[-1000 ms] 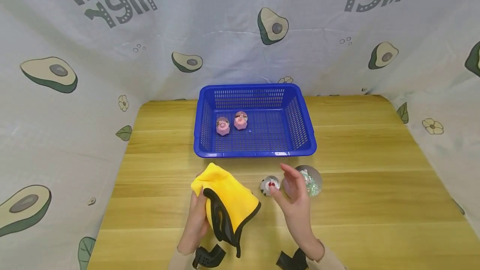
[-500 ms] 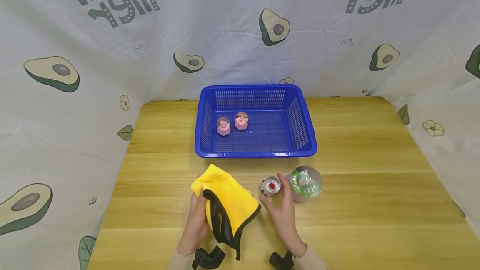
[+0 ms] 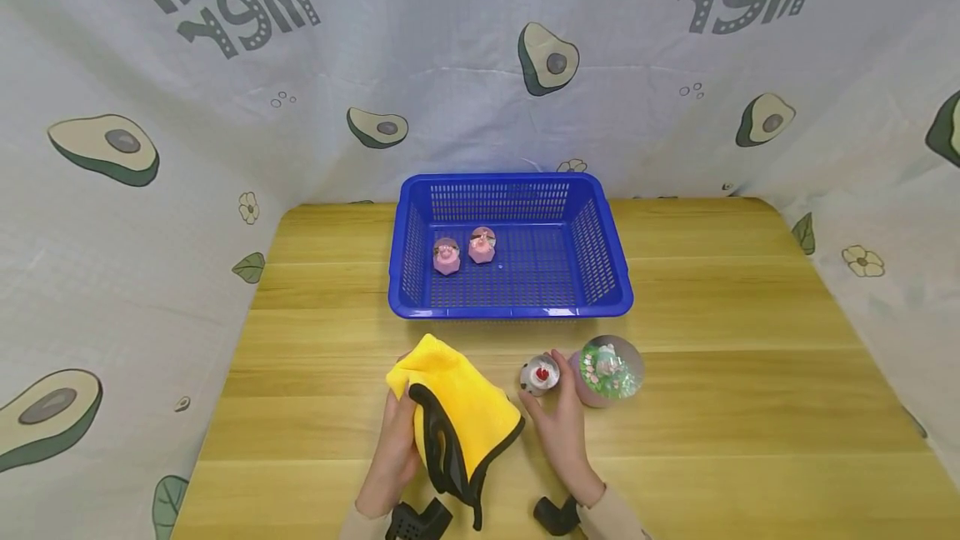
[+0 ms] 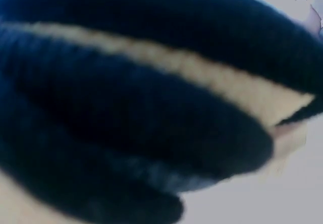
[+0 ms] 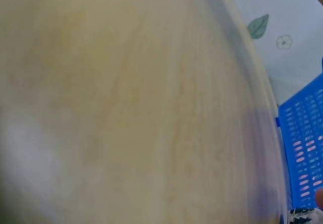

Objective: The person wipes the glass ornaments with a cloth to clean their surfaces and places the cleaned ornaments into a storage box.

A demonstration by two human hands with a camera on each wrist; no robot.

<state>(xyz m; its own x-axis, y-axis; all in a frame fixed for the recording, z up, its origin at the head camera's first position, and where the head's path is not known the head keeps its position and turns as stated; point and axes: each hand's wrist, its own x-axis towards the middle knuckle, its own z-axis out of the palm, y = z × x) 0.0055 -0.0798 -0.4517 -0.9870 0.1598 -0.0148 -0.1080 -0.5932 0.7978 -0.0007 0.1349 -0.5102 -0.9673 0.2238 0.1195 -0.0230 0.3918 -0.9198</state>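
My left hand grips a yellow cloth with black edging, bunched up in front of the basket. In the left wrist view the black edging fills most of the picture, blurred. My right hand has its thumb and index finger on either side of a small snow globe with a red bit under its clear dome. That globe's black-and-white patterned base shows at the lower corner of the right wrist view. Right beside those fingers stands a larger snow globe on a pinkish base.
A blue plastic basket stands behind the hands on the wooden table. Inside it, on the left, sit two small pink snow globes. A white curtain printed with avocados hangs around the table's back and sides.
My right hand has come left and down from in front of the larger snow globe, its thumb and finger now around the small one. The left hand still holds the cloth in place.
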